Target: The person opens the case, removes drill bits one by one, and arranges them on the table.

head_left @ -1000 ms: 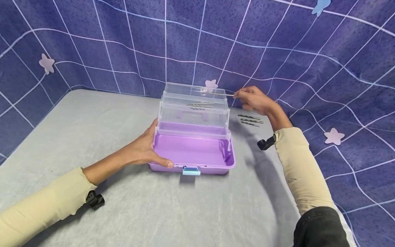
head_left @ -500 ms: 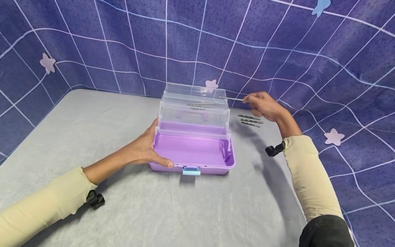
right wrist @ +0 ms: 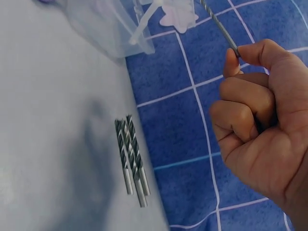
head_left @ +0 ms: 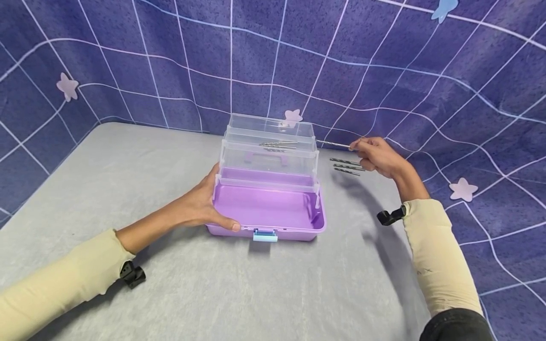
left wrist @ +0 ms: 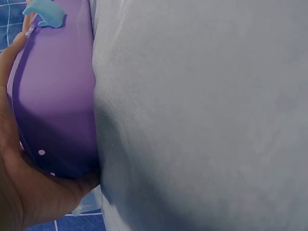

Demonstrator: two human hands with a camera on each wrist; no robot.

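A purple toolbox (head_left: 268, 208) stands unfolded in the head view, its clear trays (head_left: 273, 161) raised above the base. My left hand (head_left: 198, 201) grips its left side, thumb over the front rim; in the left wrist view the fingers wrap the purple wall. Thumb and index finger of my right hand (head_left: 379, 156) pinch a thin drill bit (head_left: 334, 143) by its shank, its tip pointing left near the trays' right edge. Several drill bits (head_left: 279, 144) lie in an upper tray. Three more drill bits (right wrist: 130, 159) lie side by side on the table under the right hand.
The grey-covered table (head_left: 204, 293) spreads around the box. Behind and to the right hangs a blue gridded cloth (head_left: 362, 52) with star shapes. A light blue latch (head_left: 265, 235) sits at the box's front.
My right hand has moved right and towards me with the drill bit, drawing it away from over the upper tray. The left hand and the toolbox have stayed in place.
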